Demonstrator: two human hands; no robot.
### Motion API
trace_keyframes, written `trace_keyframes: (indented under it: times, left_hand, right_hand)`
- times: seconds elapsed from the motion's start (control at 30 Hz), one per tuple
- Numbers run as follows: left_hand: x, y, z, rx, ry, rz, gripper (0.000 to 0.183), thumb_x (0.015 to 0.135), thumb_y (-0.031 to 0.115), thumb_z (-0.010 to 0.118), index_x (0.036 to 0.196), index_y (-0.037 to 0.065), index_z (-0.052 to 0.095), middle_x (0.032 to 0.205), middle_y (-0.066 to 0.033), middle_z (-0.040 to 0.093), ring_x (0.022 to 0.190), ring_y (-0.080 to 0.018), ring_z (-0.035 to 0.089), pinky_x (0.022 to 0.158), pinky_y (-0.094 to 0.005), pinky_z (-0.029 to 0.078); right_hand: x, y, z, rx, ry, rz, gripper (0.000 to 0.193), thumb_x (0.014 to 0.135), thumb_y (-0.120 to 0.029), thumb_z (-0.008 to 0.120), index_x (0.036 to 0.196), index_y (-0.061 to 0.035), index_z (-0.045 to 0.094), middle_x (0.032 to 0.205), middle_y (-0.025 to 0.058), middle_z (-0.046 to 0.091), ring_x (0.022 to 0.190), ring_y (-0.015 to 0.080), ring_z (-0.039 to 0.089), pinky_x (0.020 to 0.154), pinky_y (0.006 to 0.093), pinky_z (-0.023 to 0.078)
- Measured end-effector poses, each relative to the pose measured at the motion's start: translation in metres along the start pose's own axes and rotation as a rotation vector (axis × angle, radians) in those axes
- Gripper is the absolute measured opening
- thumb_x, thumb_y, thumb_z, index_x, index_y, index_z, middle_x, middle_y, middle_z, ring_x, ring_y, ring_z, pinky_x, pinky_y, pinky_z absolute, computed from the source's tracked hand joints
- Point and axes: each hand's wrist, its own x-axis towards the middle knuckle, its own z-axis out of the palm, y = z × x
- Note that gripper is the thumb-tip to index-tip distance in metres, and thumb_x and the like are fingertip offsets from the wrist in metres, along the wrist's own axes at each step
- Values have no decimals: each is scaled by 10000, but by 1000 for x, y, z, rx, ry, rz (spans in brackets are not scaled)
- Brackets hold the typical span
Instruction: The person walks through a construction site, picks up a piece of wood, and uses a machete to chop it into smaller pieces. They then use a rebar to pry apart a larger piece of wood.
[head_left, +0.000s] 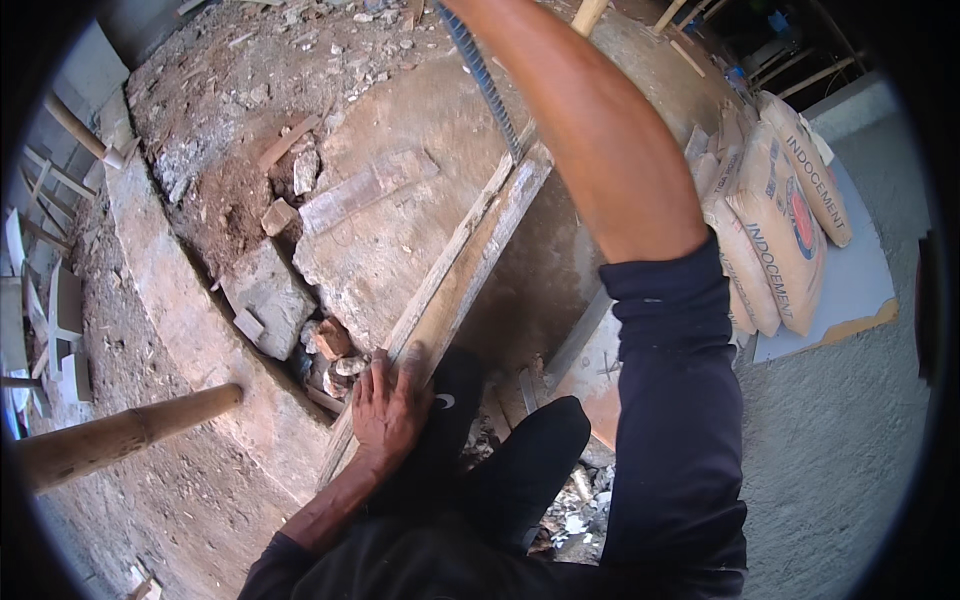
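A long wooden plank (455, 290) with a rough, split edge runs diagonally from near my body toward the far right. My left hand (392, 410) lies on its near end, fingers stretched over the wood. My right arm reaches far forward across the upper middle, and its hand is cut off by the top edge of the view. A dark, ribbed metal bar (480, 75), like rebar, slants down beside my right forearm. Its lower end meets the plank's far part. What grips the bar's upper end is out of view.
Cement sacks (765, 240) lean together at the right on a grey board (860, 265). Broken concrete (265, 300) and brick pieces (332, 340) lie left of the plank. A bamboo pole (140, 435) juts in from the left, above a low concrete curb (190, 300). Rubble covers the far ground.
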Motion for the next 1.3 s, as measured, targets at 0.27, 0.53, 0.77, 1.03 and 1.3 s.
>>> trace_keyframes:
  times: [0.27,0.53,0.77,1.03,1.3]
  left_hand:
    - [19,-36,-10,-54,-26,-96,614,847,345,750,1429,259,574,1297,-192,573,1113,-407,625,947,-509,510]
    - [24,-31,-11,-90,-6,-35,677,822,348,766,1459,305,540,1319,-238,577,1127,-428,616,947,-515,509]
    - [32,-40,-23,-37,-65,-64,679,793,381,785,1431,291,570,1314,-191,585,1156,-392,614,950,-492,523]
    - [39,-53,-31,-54,-143,-164,686,792,439,802,1420,267,585,1425,-181,540,1267,-376,577,1007,-481,514]
    - [44,-58,-40,-74,-223,-213,693,829,506,753,1453,278,556,1480,-206,501,1335,-392,529,1044,-517,491]
  right_hand:
    - [-23,-24,-45,191,77,65,256,915,-207,665,835,36,656,670,160,655,657,265,656,646,440,485]
    - [-85,46,-225,630,438,83,242,975,-143,591,745,-87,541,578,-23,292,501,141,319,491,317,291]
    - [-135,54,-249,667,565,26,300,939,-109,654,690,-118,488,568,-8,337,482,135,360,466,304,308]
    - [-144,50,-233,692,602,19,345,957,-158,647,685,-142,435,576,-25,307,500,117,340,469,298,301]
    - [-206,68,-254,624,790,54,427,1000,-208,564,654,-182,316,569,-35,247,461,106,298,448,280,314]
